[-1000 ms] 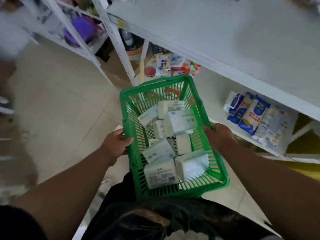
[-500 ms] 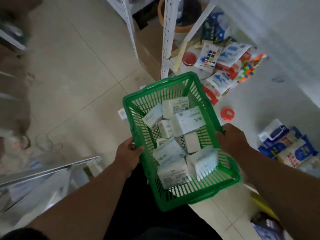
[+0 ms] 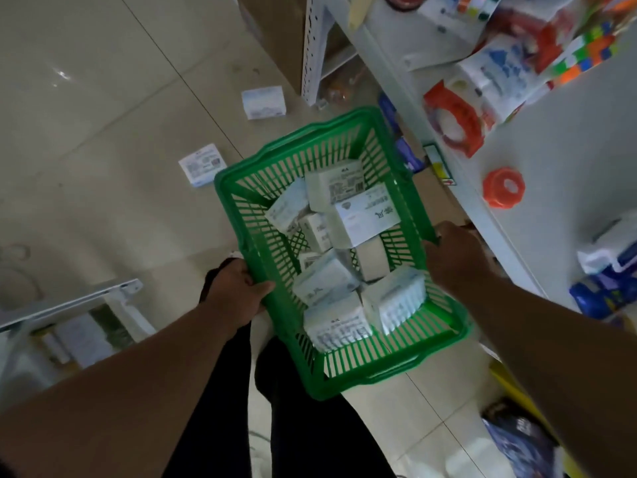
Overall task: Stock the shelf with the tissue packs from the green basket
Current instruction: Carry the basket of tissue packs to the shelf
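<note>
While held above pale glossy floor tiles (image 3: 86, 108), green slotted plastic basket (image 3: 444, 326) gripped on both long sides: left hand (image 3: 238, 291) wrapped around left rim with thumb over the top edge, right hand (image 3: 455, 260) clamped on right rim. Loaded with white wrapped tissue packs (image 3: 331, 281) piled loosely and at odd angles, some flat, some on edge, printed labels facing up on several. Carried just beside white shelf board (image 3: 558, 143) at right, basket's right rim close to the board's front edge.

On that shelf: orange round plastic cap (image 3: 504, 187), orange-and-white packaged item (image 3: 455, 122), multicoloured cube puzzles (image 3: 586, 53) and blue-and-white packets (image 3: 606, 288) near the right edge, all blurred. White perforated metal upright (image 3: 312, 46) rising from the floor at top centre, brown cardboard box (image 3: 275, 29) behind it. Two small white packs lying loose on the tiles, one (image 3: 264, 102) near the upright, another (image 3: 202, 163) just left of the basket's far corner. White low rack (image 3: 69, 305) at lower left, contents too blurred to tell. Dark trousers (image 3: 303, 426) visible below the basket
</note>
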